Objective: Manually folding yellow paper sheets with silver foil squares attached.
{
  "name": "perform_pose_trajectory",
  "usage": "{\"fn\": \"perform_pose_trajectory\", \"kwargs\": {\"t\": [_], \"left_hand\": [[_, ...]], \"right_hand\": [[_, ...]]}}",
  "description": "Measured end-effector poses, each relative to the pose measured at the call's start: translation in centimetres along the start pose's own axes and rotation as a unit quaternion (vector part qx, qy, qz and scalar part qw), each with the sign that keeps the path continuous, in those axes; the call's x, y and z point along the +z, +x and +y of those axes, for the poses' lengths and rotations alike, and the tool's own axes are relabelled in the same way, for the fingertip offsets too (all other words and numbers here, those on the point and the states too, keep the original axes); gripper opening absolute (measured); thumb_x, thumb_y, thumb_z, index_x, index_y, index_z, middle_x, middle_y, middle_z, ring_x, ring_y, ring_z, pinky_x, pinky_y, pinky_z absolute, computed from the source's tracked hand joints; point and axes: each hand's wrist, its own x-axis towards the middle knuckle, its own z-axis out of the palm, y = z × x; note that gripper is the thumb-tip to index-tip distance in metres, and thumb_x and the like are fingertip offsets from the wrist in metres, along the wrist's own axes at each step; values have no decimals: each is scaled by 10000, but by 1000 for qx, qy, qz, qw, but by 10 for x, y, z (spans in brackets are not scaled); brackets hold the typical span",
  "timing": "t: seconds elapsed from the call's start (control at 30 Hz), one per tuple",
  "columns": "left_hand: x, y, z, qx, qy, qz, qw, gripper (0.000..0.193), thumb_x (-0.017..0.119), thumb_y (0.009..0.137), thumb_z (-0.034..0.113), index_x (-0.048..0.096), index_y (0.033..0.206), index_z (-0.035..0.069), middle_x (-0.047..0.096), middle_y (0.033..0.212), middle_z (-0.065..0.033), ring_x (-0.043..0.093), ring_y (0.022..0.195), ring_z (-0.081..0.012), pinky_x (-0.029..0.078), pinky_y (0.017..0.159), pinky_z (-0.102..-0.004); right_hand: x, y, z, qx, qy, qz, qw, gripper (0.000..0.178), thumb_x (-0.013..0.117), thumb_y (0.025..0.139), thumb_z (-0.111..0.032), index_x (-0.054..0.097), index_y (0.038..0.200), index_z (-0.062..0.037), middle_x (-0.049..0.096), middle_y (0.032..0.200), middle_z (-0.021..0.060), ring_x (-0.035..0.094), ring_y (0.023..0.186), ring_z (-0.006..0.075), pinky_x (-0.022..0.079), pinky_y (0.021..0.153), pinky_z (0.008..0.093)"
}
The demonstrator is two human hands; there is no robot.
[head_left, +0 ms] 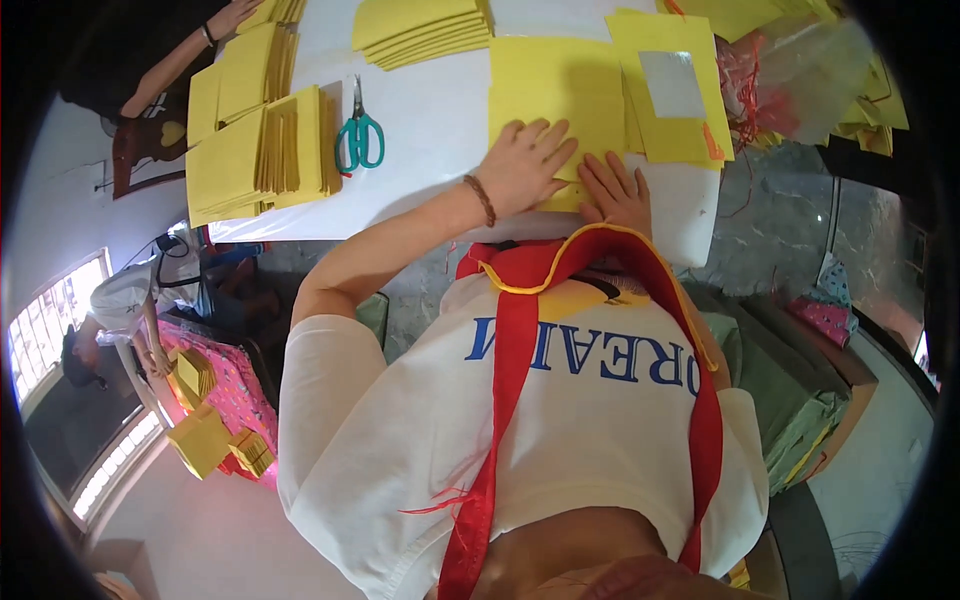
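A yellow paper sheet (545, 85) lies flat on the white table in front of me. My left hand (528, 165), a brown bead bracelet at its wrist, rests on the sheet's near part with fingers spread. Close beside it, my right hand (615, 192) lies with fingers stretched out at the sheet's near right corner. Neither hand grips anything that I can see. Just right of the sheet is another yellow paper piece (665, 140) with a pale rectangle (672, 85) on it. Scissors (376, 145) with green handles lie to the left, blades pointing away.
Folded yellow paper stacks (225, 170) line the table's left side; another stack (420, 25) sits farther back. A clear plastic bag (800, 85) bulges at the far right. Another person's hand (230, 15) touches stacks at upper left. Someone else works at a pink-covered table (240, 370).
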Motion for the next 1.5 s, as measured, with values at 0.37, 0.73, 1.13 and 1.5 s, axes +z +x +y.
{"fn": "perform_pose_trajectory", "kwargs": {"t": [0.37,0.73,1.13,1.5], "left_hand": [[-15,16,-12,3,36,18,999,503,638,692,177,531,1165,42,584,1105,-130,562,885,-257,464,732,-357],[-96,21,-181,-102,200,205,953,558,588,711,21,506,1243,166,594,1159,-37,544,1012,-248,410,829,-391],[-41,21,-211,-145,193,9,970,570,567,754,59,421,1291,183,492,1246,-22,491,1073,-250,380,852,-421],[-19,10,-211,-160,187,26,969,618,534,768,82,345,1351,158,381,1356,-72,384,1204,-299,320,957,-469]], "right_hand": [[-32,6,4,139,460,157,863,425,380,946,-281,479,1253,-3,489,1270,141,438,1187,239,309,998,355],[-16,1,-1,189,495,168,832,463,324,969,-335,498,1199,27,517,1208,142,480,1126,232,344,975,338],[-10,-2,-4,256,523,144,800,414,319,983,-302,559,1103,13,552,1112,109,513,1018,194,382,916,314],[-16,2,0,230,473,148,838,293,411,955,-217,584,1067,-9,557,1076,101,508,1005,197,385,897,306]]}}
